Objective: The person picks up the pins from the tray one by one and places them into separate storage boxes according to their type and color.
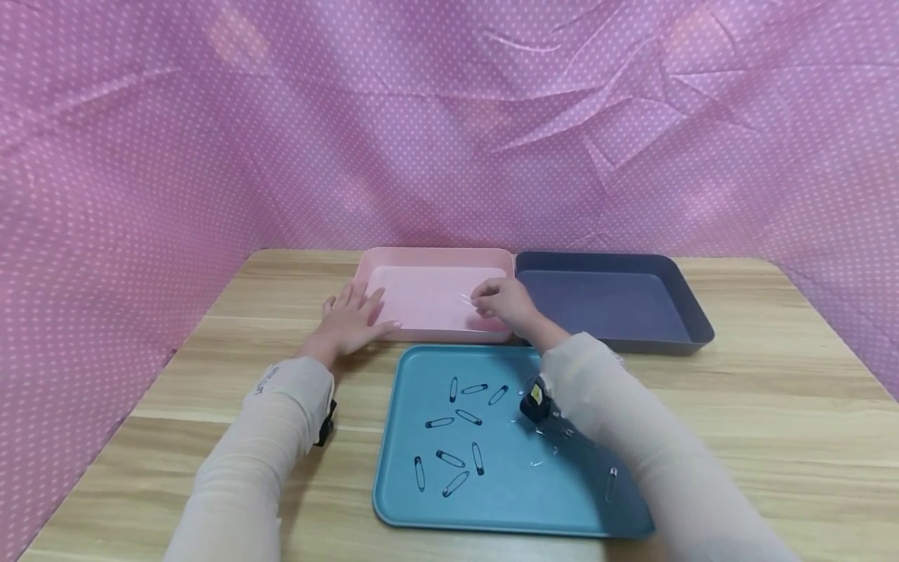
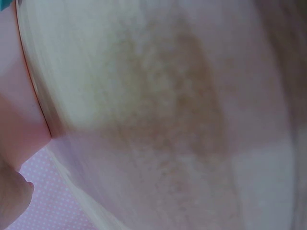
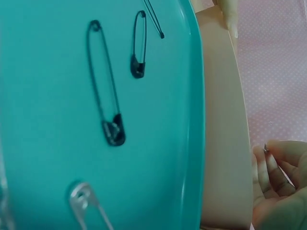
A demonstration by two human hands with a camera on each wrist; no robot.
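My right hand (image 1: 507,303) is over the right part of the pink tray (image 1: 421,337), pinching a small silver safety pin (image 1: 466,298) between thumb and fingertips. In the right wrist view only a glint of that pin (image 3: 266,148) shows at the fingertips. My left hand (image 1: 351,321), fingers spread, rests at the pink tray's front left corner. Several black safety pins (image 1: 468,417) lie scattered over the left half of the teal tray (image 1: 492,527). Silver safety pins (image 1: 611,484) lie on its right half, partly hidden beneath my right forearm.
A dark grey tray (image 1: 604,300) stands right of the pink one, their sides close together. All three trays are on a wooden table (image 1: 765,367). Pink dotted cloth (image 1: 449,156) hangs behind and at both sides. The left wrist view is mostly blurred.
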